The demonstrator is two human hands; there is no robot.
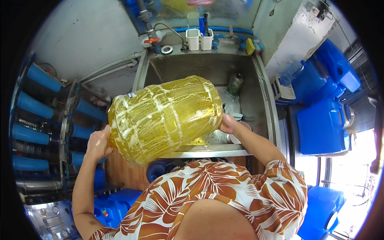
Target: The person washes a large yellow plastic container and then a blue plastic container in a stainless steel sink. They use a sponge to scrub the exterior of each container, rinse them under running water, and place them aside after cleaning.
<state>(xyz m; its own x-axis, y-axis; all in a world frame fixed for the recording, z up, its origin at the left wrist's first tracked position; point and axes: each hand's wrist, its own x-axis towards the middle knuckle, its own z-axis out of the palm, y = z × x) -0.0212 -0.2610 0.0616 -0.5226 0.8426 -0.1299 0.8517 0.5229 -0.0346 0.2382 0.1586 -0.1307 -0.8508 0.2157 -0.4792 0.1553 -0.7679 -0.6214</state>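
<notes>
A large yellow translucent water bottle [168,117], streaked with white suds, lies on its side in the air above the near left part of a stainless steel sink [271,120]. My left hand [100,142] grips its neck end, though the fingers are partly hidden behind it. At the other end my right hand [228,123] supports the base, its fingertips out of sight under the bottle. Inside the sink, a dark green bottle [235,84] stands near the right wall, and a pale round bowl [240,132] sits partly behind my right forearm.
White holders [192,39], a yellow sponge [250,46] and a red-handled valve [151,40] line the sink's back ledge. Blue jugs [319,129] are stacked at the right. Blue filter housings [34,105] fill a rack at the left, with more blue jugs [111,207] on the floor below.
</notes>
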